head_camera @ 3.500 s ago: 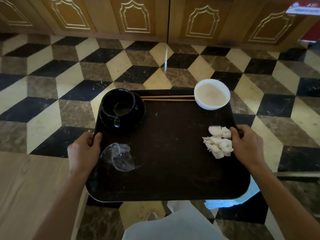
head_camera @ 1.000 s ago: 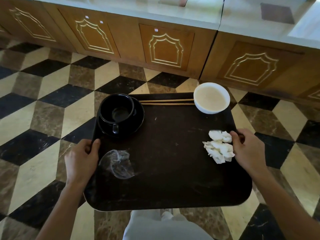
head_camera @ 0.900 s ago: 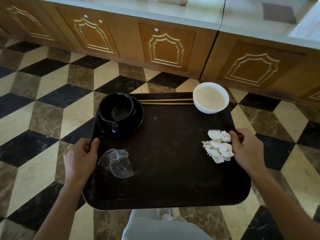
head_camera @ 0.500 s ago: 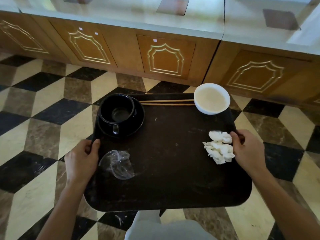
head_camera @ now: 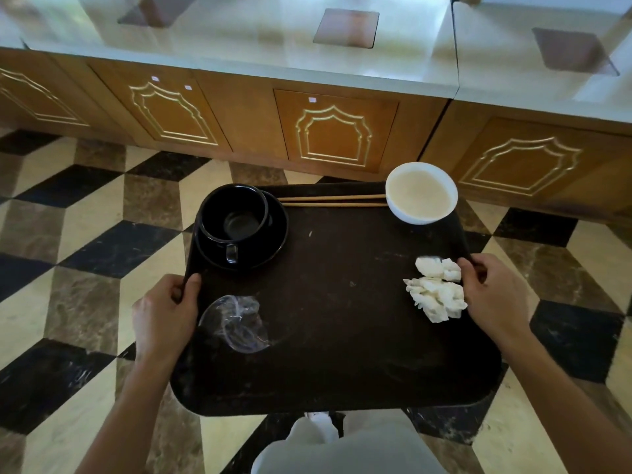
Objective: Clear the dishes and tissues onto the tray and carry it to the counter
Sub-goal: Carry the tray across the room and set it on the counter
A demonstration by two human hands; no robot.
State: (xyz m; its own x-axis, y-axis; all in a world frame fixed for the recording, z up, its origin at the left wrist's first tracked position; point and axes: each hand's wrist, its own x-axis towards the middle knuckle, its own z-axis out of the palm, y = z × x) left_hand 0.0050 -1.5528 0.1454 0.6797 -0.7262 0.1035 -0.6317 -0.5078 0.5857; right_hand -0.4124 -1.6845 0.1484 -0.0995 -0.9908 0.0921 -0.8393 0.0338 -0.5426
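Observation:
I hold a dark brown tray (head_camera: 335, 336) level in the air over the floor. My left hand (head_camera: 164, 316) grips its left rim and my right hand (head_camera: 496, 295) grips its right rim. On the tray stand a black cup (head_camera: 234, 213) on a black saucer (head_camera: 270, 244) at the far left, a white bowl (head_camera: 421, 192) at the far right, and two wooden chopsticks (head_camera: 331, 200) between them. Crumpled white tissues (head_camera: 434, 290) lie by my right hand. A clear plastic wrapper (head_camera: 236, 325) lies by my left hand.
A counter with a pale shiny top (head_camera: 273, 39) and wooden panelled doors (head_camera: 335, 131) runs across the view just beyond the tray. The floor (head_camera: 85, 254) is tiled in black, brown and cream diamonds. My light trousers (head_camera: 342, 449) show below the tray.
The counter has come closer and more of its top shows. The tray and everything on it keep their places between my hands.

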